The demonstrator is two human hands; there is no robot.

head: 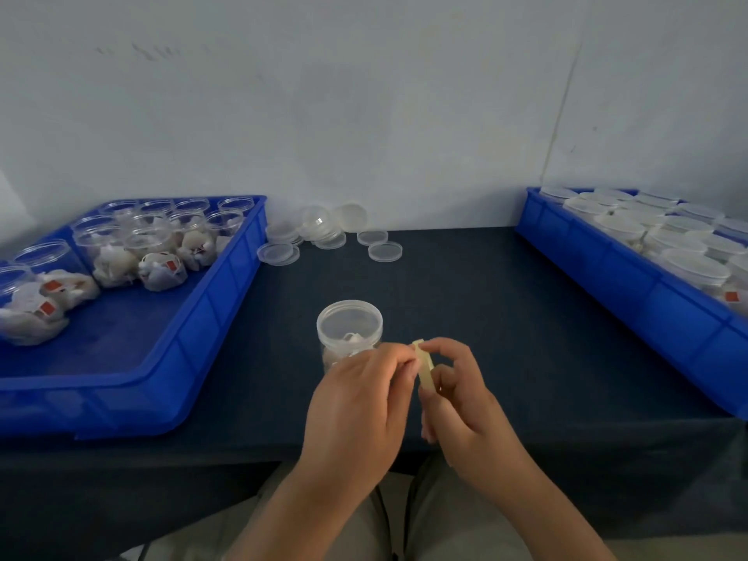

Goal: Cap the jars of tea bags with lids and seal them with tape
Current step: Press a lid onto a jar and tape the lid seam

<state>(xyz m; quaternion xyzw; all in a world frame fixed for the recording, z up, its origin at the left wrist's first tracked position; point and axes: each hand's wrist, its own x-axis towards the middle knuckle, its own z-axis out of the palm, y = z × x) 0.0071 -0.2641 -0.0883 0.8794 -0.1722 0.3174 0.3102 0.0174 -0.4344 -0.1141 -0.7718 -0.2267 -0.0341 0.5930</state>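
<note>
A clear jar [349, 326] with a lid on it and tea bags inside stands upright in the middle of the dark table. Just in front of it, both hands meet over a small cream roll of tape [424, 368]. My right hand [461, 390] grips the roll, thumb and forefinger at its top. My left hand [360, 402] pinches the tape's end with its fingertips, and hides the jar's lower front. Loose clear lids [330, 234] lie in a scattered pile at the back of the table by the wall.
A blue tray [194, 342] at the left holds several open jars of tea bags [158, 253]. Another blue tray [615, 273] at the right holds several lidded jars [664, 236]. The table's front edge runs just under my wrists; a white wall stands behind.
</note>
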